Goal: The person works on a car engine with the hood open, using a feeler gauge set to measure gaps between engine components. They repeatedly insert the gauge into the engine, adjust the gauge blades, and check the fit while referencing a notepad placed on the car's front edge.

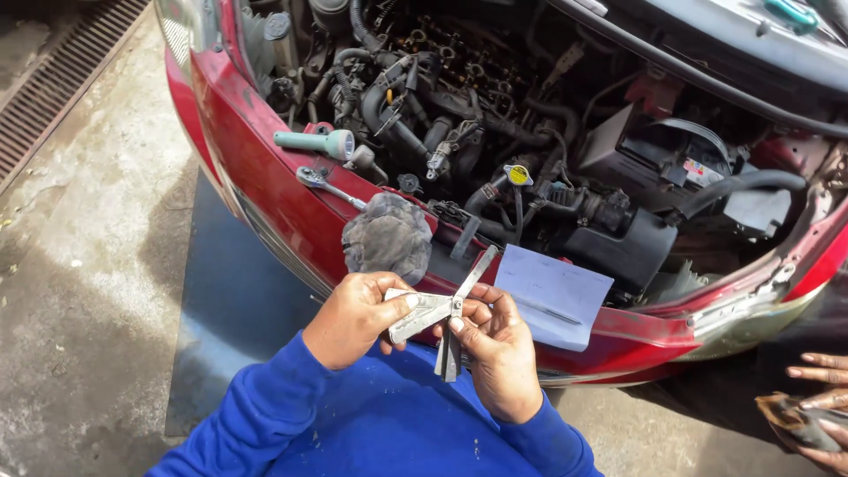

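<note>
concrete forecourt, red car [291, 212] with open engine bay ahead. left hand [353, 318] pinches the fanned feeler gauge [442, 314] by its case; right hand [495, 353] curls round its lower blades. thin blades could bend or slip between fingertips into the bay.

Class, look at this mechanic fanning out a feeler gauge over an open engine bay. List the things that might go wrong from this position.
1. The feeler gauge is pinched between left hand and right hand; a thin blade could slip and perhaps nick a finger.
2. The ratchet and torch lie on the car's front edge and might be knocked off.
3. The paper lies loose there and could blow away.
</note>
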